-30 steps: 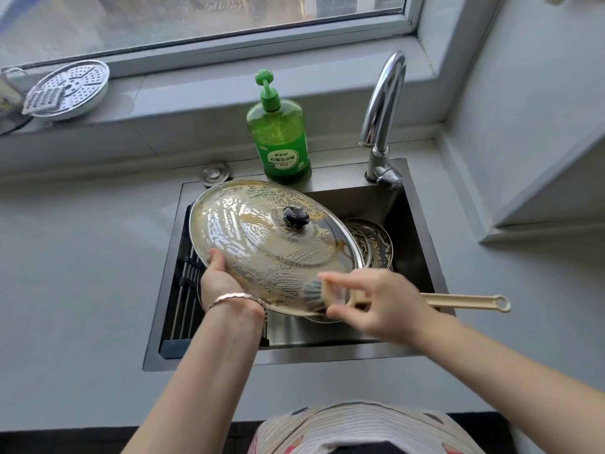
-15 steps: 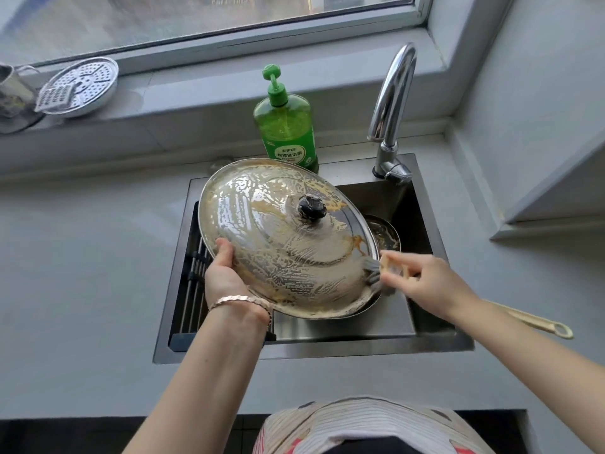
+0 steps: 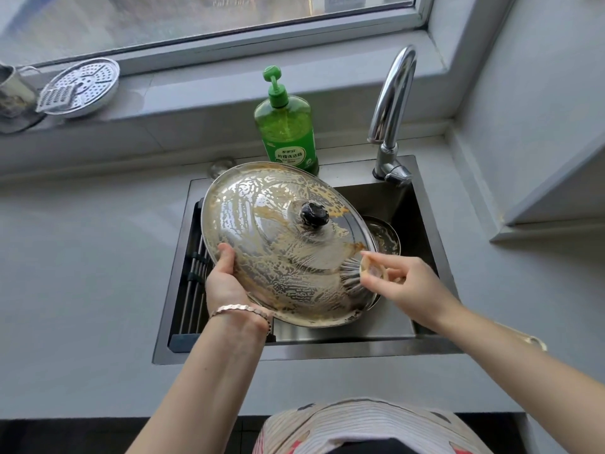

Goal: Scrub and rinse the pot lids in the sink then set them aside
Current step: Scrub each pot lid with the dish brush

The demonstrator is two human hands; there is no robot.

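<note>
Over the sink (image 3: 294,353), clear of its floor, a big metal lid (image 3: 271,257) is held tilted with its domed face and black knob (image 3: 315,216) toward the person. The left hand (image 3: 226,283) has it by the edge nearest the sink's left side. The thumb lies on the top face and the other fingers are hidden underneath, so that grip is closed round the rim. Holding it there leaves almost the whole face free for scrubbing. The tilt probably lets the brown suds run down into the sink and not onto the tabletop (image 3: 82,257).

The right hand (image 3: 402,280) holds a brush (image 3: 352,273) close to its head, fingers curled round the neck. The bristles press on the lid's edge toward the sink's right side. Its long handle runs back under the forearm, and only the looped end shows, past the sink's front right corner. So short a grip likely gives more pressure on the stuck residue.

A smaller lid (image 3: 384,239) lies inside the sink behind the big one, partly hidden and also smeared. It seems to be waiting its turn. The tap (image 3: 393,109) stands at the sink's back right corner with no water visibly running. A green soap bottle (image 3: 288,126) stands just behind the sink's back edge. Foam and streaks cover the big lid, so this looks like mid-scrub, with rinsing and setting aside not yet done.
</note>
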